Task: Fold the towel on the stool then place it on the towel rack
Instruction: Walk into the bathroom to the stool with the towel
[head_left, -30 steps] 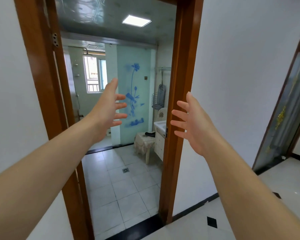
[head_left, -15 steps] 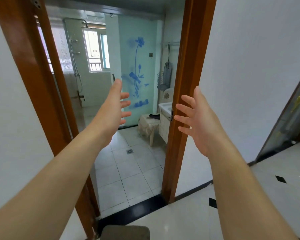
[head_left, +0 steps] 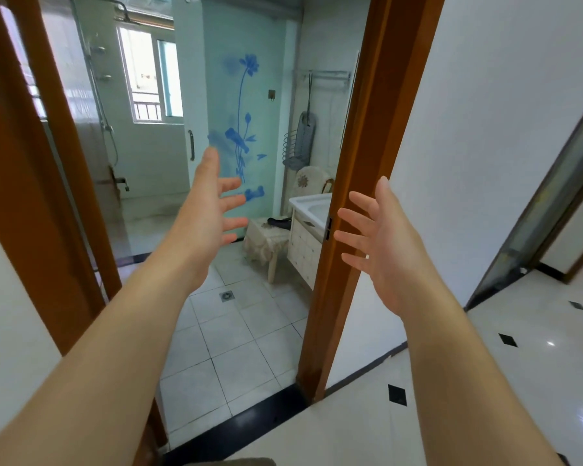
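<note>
Between the spread, empty fingers point(head_left: 231, 205) of left hand point(head_left: 206, 213) and right hand point(head_left: 381, 240), beyond them, dark towel point(head_left: 278, 222) lying on cloth-covered stool point(head_left: 266, 242), washbasin point(head_left: 313, 208) just beside, towel rack point(head_left: 323, 77) high above, brown door frame point(head_left: 360, 183) behind right fingers.

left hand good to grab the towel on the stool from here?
Probably not yet. The left hand is open in the doorway, while the dark towel lies on the stool well inside, across bare floor tiles. Nothing blocks the way.

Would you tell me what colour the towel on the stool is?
Dark, nearly black, lying on the stool; head view.
</note>
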Action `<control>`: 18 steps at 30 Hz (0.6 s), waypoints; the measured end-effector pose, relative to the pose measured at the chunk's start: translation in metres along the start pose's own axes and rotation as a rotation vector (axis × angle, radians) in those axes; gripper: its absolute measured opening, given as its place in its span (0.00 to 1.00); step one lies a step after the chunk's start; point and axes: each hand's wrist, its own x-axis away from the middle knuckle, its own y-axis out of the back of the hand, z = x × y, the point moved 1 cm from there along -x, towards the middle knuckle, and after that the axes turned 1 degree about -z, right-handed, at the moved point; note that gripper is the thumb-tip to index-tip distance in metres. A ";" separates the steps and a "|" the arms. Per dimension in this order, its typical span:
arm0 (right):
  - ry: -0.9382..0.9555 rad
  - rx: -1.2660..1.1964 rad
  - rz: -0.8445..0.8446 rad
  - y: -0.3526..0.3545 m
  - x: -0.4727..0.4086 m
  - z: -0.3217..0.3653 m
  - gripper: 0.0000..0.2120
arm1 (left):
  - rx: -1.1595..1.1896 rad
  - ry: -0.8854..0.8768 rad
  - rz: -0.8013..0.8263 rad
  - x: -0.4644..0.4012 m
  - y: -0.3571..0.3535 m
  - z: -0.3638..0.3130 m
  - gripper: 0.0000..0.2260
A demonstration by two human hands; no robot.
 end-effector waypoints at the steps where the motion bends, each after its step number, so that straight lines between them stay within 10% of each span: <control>1: -0.004 0.001 -0.006 -0.007 -0.006 0.001 0.32 | 0.005 0.000 0.003 -0.009 0.005 0.001 0.32; 18: 0.030 0.022 -0.145 -0.048 -0.065 0.008 0.32 | 0.031 -0.014 0.169 -0.108 0.012 0.008 0.34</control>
